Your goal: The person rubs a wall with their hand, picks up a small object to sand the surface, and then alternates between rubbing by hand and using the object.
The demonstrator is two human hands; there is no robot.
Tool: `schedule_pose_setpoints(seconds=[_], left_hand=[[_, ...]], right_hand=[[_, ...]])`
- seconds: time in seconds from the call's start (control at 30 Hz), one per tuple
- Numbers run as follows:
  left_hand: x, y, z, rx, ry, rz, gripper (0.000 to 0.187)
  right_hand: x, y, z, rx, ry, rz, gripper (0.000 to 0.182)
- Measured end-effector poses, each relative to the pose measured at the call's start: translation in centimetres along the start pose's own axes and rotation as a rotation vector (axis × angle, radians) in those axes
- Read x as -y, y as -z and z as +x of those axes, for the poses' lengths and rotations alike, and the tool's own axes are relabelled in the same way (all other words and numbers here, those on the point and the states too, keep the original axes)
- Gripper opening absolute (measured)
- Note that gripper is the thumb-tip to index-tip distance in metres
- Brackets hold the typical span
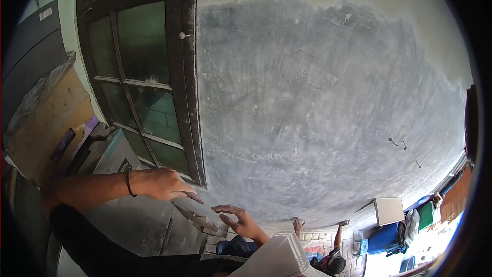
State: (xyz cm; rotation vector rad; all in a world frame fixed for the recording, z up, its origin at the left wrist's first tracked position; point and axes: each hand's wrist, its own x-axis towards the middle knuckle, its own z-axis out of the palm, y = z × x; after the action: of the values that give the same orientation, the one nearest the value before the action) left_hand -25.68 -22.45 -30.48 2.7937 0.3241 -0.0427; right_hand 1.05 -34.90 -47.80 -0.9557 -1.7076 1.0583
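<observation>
My left hand, a dark bracelet on its wrist, reaches over from the left just below the corner of the window frame. Its fingers stretch to the right, with nothing visible in them. Facing it from the lower right is my right hand, its thumb and fingers apart and holding nothing. A small gap separates the two hands. Both are near the lower part of a wall with a patchy grey coat under a paler upper band.
A dark wooden window stands left of the wall. Cardboard and a grey cabinet lie at the left. Another person in a dark cap is low on the right, hands at the wall. Nails stick out.
</observation>
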Motion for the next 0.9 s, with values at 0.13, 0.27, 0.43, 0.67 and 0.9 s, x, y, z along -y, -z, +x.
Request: schedule_pose_setpoints(seconds=[0.13, 0.27, 0.43, 0.67, 0.9], left_hand=[[-0.01, 0.05, 0.0, 0.032, 0.02, 0.015, 0.032], [0.3, -0.32, 0.04, 0.0, -0.019, 0.005, 0.031], [0.37, -0.48, -0.06, 0.019, 0.003, -0.01, 0.031], [-0.07, -0.05, -0.08, 0.014, -0.006, 0.018, 0.031], [-0.23, 0.12, 0.03, 0.029, -0.006, 0.027, 0.029]], right_hand=[[-0.05, -0.13, 0.1, 0.015, -0.028, 0.012, 0.032], [0.14, -0.09, 0.21, 0.025, -0.019, 0.026, 0.031], [0.09, -0.03, 0.18, 0.014, -0.029, 0.004, 0.031], [-0.16, -0.17, 0.1, 0.024, -0.031, 0.043, 0.031], [-0.29, 0.01, -0.02, 0.012, -0.05, 0.045, 0.031]])
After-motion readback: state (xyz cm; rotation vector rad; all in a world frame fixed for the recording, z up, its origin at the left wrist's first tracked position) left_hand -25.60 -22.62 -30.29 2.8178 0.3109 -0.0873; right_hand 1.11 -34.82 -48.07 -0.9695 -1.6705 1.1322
